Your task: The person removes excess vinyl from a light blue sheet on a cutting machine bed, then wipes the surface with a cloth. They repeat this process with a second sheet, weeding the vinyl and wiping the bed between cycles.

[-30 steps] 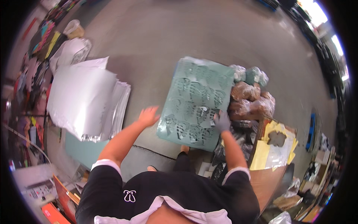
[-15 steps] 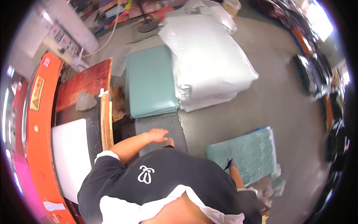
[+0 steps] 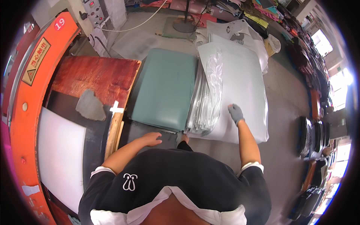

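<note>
My bare left hand (image 3: pixel 152 139) hangs in front of the near edge of the green sheet stack (image 3: pixel 165 88), fingers loosely stretched and nothing in them. My right hand (image 3: pixel 236 113), in a grey glove with bare fingertips, is over the pale, shiny sheet stack (image 3: pixel 245 84) to the right. Its fingers look extended and hold nothing I can see; whether they touch the top sheet I cannot tell. Along that stack's left side, crinkled, glossy sheet edges (image 3: pixel 210 97) bunch up and partly fold over.
An orange machine frame (image 3: pixel 26 123) stands at the left. Beside it are a reddish board (image 3: pixel 93 77), a white sheet (image 3: pixel 62 153) and a grey scrap piece (image 3: pixel 90 105). A round stand base (image 3: pixel 183 26) is at the back, and colourful material piles (image 3: pixel 258 15) lie farther off.
My right hand has left the textured green slab at the lower right and is now over the pale stack. The view has shifted, and that slab no longer shows. My left hand stays empty.
</note>
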`<state>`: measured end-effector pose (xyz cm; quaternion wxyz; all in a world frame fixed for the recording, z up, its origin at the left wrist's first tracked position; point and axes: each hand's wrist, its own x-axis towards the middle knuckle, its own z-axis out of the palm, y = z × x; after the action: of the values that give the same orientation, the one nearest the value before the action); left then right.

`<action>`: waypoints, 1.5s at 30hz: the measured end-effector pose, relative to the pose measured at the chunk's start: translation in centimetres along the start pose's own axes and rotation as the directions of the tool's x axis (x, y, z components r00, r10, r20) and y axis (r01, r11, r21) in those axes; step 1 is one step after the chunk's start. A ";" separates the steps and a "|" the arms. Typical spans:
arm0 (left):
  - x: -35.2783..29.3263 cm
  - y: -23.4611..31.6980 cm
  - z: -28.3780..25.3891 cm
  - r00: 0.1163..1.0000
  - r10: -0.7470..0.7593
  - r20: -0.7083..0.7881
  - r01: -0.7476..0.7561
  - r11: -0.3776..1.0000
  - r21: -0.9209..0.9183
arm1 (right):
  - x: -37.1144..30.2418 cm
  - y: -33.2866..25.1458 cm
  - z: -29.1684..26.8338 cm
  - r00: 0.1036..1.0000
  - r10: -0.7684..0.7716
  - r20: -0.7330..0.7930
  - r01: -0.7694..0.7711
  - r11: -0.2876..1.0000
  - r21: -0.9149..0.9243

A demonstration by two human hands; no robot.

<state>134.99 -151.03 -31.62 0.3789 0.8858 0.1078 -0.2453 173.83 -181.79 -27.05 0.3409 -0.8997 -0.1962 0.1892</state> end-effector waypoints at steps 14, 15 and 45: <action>27.1 -6.6 -6.8 0.901 -0.414 -0.132 0.258 0.754 -0.603 | 43.2 -9.7 4.4 0.974 -0.185 -0.129 0.074 0.802 -0.592; 29.8 -8.0 -7.7 0.894 -0.430 -0.130 0.271 0.748 -0.606 | 45.7 -9.2 5.5 0.969 -0.208 -0.136 0.079 0.777 -0.624; 102.1 -17.3 -18.6 0.925 0.346 0.156 -0.296 0.400 0.867 | 61.2 -4.6 8.2 0.936 -0.279 -0.216 0.212 0.934 -0.289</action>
<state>222.48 -125.09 -84.02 -0.0928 0.9618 -0.1966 -0.1663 221.00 -144.70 -42.21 0.2629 -0.9215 -0.2859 0.0006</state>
